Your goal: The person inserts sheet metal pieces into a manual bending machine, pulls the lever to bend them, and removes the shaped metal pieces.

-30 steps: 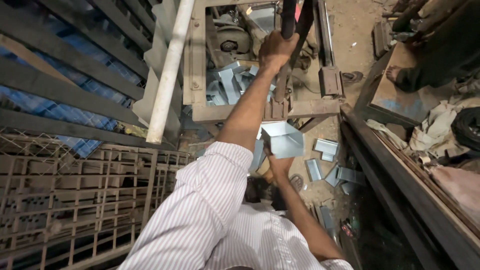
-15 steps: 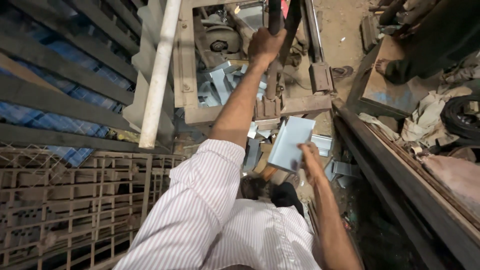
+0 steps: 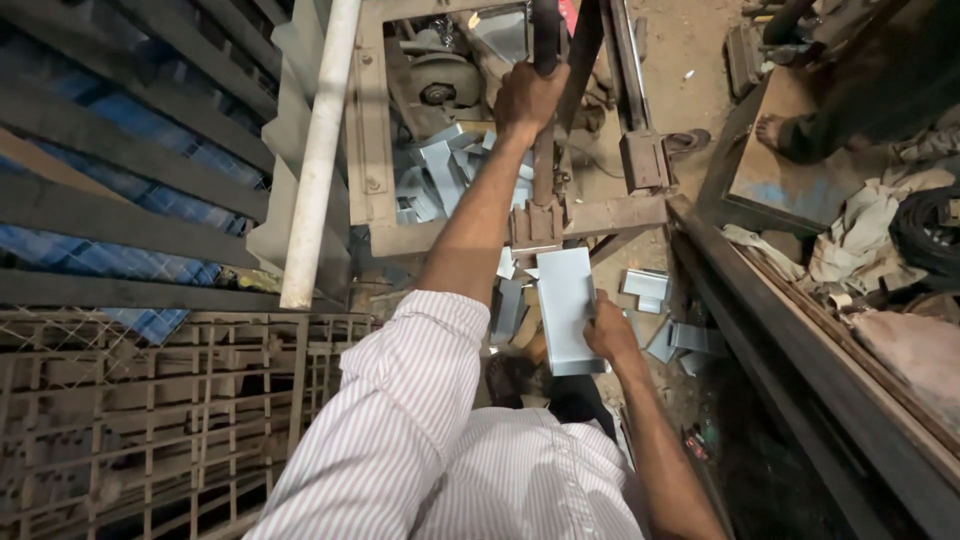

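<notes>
My left hand (image 3: 528, 98) is stretched forward and closed around the dark upright lever (image 3: 544, 150) of a rusty press machine (image 3: 372, 150). My right hand (image 3: 610, 332) holds a flat grey sheet-metal piece (image 3: 566, 308) by its right edge, its far end lying under the machine's front bar (image 3: 600, 214). Several bent grey metal pieces (image 3: 432, 172) are piled inside the machine frame beyond the bar.
A white pipe (image 3: 318, 150) leans at the left over a rusty grid rack (image 3: 150, 420). More bent metal pieces (image 3: 668, 318) lie on the floor at the right. A long steel beam (image 3: 800, 360) runs along the right; another person's foot (image 3: 772, 132) rests on a plate.
My right hand has brought the metal sheet up from the floor pile and turned it flat, pushing its end under the machine's bar. My left hand has stayed on the lever.
</notes>
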